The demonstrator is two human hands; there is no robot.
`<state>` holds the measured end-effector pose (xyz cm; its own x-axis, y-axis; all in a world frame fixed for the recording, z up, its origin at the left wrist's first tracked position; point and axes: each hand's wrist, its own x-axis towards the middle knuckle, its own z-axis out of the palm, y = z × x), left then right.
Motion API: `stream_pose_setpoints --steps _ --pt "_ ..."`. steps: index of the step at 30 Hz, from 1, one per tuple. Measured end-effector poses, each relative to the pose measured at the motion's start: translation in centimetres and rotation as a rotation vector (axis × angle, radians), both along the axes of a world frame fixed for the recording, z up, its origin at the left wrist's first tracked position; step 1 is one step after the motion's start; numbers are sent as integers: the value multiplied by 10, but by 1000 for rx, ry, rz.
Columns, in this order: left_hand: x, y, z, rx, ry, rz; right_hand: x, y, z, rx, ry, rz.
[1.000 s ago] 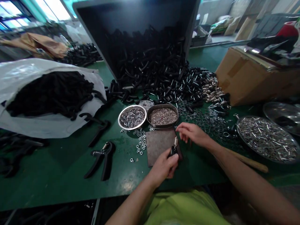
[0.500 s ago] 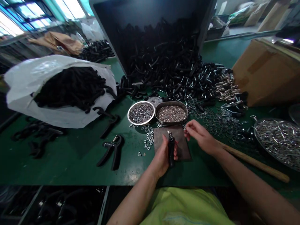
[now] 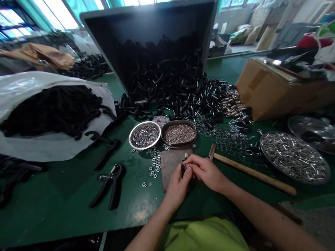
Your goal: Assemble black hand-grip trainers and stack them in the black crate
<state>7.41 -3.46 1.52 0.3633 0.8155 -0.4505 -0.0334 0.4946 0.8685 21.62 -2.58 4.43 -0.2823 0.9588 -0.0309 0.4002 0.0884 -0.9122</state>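
My left hand [image 3: 176, 188] is closed around a black handle [image 3: 183, 169], which is mostly hidden by my fingers. A bright metal end [image 3: 186, 155] sticks up from it. My right hand [image 3: 208, 171] is closed, its fingertips pressed against the top of the handle beside my left thumb. Any small part between those fingertips is hidden. Both hands are over a flat metal plate [image 3: 169, 167]. To the left lies a black hand-grip exerciser [image 3: 113, 186] with a metal spring. Right of my hands rests a hammer [image 3: 251, 172] with a wooden shaft.
A round bowl of small metal parts [image 3: 131, 139] and an oval tin of tiny pieces [image 3: 163, 139] stand behind the plate. Loose nuts [image 3: 155, 165] lie left of it. Further off are a tipped grey bin [image 3: 104, 52], metal rings [image 3: 227, 137], a pin tray [image 3: 295, 157] and a carton [image 3: 261, 90].
My right hand has moved left from beside the plate onto the handle in my left hand. The view has turned to the right, and the hammer's head now shows.
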Motion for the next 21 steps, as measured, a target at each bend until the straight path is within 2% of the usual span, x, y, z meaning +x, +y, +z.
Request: stream_pose_setpoints --steps 2,4,5,8,10,12,14,18,21 --pt "0 0 4 -17 -47 -92 14 13 -2 -77 -18 37" --pt "1 1 6 -119 -132 -137 40 37 -7 -28 -213 -62" --pt "1 2 7 -177 -161 -120 57 53 -10 58 -374 -204" --pt "-2 4 4 -262 -172 19 116 102 -17 141 -556 -501" --pt "-4 6 -1 -272 -178 99 151 130 -19 157 -651 -635" --pt "-6 8 -6 -294 -206 160 173 149 -22 151 -731 -720" --pt "-6 11 -9 -331 -250 213 181 161 -25 135 -797 -760" --pt "-4 20 -8 -428 -344 322 178 175 -29 104 -891 -752" --pt "-6 27 -4 -550 -517 374 175 177 -25 87 -927 -732"
